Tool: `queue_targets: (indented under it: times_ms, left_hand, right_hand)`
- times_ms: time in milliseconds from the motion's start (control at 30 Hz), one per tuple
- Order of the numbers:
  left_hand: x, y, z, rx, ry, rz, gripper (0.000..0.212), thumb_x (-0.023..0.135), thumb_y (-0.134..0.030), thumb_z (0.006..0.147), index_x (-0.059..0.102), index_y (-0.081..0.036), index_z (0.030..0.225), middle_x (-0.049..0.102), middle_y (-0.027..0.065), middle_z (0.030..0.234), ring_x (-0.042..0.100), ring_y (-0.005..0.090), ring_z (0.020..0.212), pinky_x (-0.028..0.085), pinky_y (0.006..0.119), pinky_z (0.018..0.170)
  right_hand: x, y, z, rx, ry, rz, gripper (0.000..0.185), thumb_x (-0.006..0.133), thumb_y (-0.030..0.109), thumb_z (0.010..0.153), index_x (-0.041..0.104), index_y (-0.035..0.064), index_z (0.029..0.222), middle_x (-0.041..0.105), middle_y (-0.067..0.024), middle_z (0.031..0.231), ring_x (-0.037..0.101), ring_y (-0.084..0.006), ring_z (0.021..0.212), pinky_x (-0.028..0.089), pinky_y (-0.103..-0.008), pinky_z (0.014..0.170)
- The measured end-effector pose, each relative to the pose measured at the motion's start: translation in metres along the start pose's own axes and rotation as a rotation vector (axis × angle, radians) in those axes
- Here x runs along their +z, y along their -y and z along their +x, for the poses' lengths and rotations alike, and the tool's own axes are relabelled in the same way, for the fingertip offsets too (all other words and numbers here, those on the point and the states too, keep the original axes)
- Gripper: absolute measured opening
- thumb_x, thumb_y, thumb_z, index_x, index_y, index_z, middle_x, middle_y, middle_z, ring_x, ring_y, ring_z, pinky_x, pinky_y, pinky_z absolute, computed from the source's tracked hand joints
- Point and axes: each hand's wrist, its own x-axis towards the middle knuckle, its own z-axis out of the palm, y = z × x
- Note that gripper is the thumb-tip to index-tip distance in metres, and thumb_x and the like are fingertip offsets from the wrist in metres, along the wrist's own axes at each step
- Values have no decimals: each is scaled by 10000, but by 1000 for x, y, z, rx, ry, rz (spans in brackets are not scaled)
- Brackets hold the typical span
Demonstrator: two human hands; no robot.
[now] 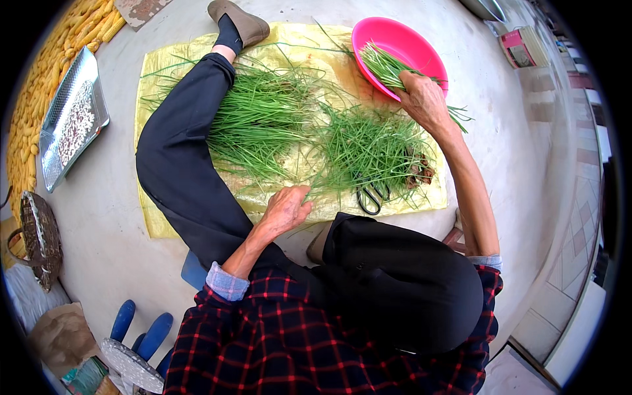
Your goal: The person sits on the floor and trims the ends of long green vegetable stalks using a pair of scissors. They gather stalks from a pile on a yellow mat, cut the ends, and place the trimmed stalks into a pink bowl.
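Note:
My right hand (425, 98) grips a bunch of thin green chive-like stalks (382, 66). Their pale ends lie inside a bright pink plastic basin (402, 37), and the green tips stick out behind the hand. My left hand (287, 210) is low over the front of a yellow woven sheet (345, 210), fingers curled. A few thin blades are close to its fingertips; whether it holds any is unclear. A combed pile of long stalks (261, 118) lies between my leg and a looser, tangled heap (370, 143). Black-handled scissors (369, 199) are partly buried under that heap.
My outstretched leg (173, 143) crosses the sheet's left side. Farther left are a metal dustpan-shaped scoop (74, 118) holding pale bits, piled corn cobs (24, 128) and a wicker basket (42, 242). Brown withered leaves (419, 170) edge the heap. A pink-and-white package (523, 47) stands upper right.

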Motion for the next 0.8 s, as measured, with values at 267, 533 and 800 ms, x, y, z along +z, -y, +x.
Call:
queue_targets:
  times_ms: [267, 533, 800]
  left_hand:
    - [-24, 24, -34, -70, -171, 130, 435, 638, -46, 784, 572, 39, 1206, 609, 259, 1059, 594, 452, 957, 501, 486, 793]
    - [-31, 22, -33, -185, -81, 148, 427, 660, -63, 805, 576, 42, 1210, 609, 262, 1066, 593, 454, 975, 500, 481, 805]
    - [-38, 20, -8, -6, -153, 142, 444, 663, -48, 811, 559, 80, 1223, 603, 259, 1163, 581, 435, 1057, 488, 455, 893]
  right_hand:
    - [60, -49, 15, 8, 76, -192, 80, 556, 50, 797, 575, -23, 771, 643, -261, 705, 682, -396, 641, 545, -467, 530]
    - [86, -84, 73, 17, -11, -215, 59, 581, -4, 753, 595, -26, 806, 658, -223, 732, 689, -376, 708, 565, -461, 587]
    - [102, -79, 76, 218, -27, -26, 485, 709, 254, 848, 492, -5, 1196, 618, -200, 1131, 591, -367, 1078, 438, -542, 845]
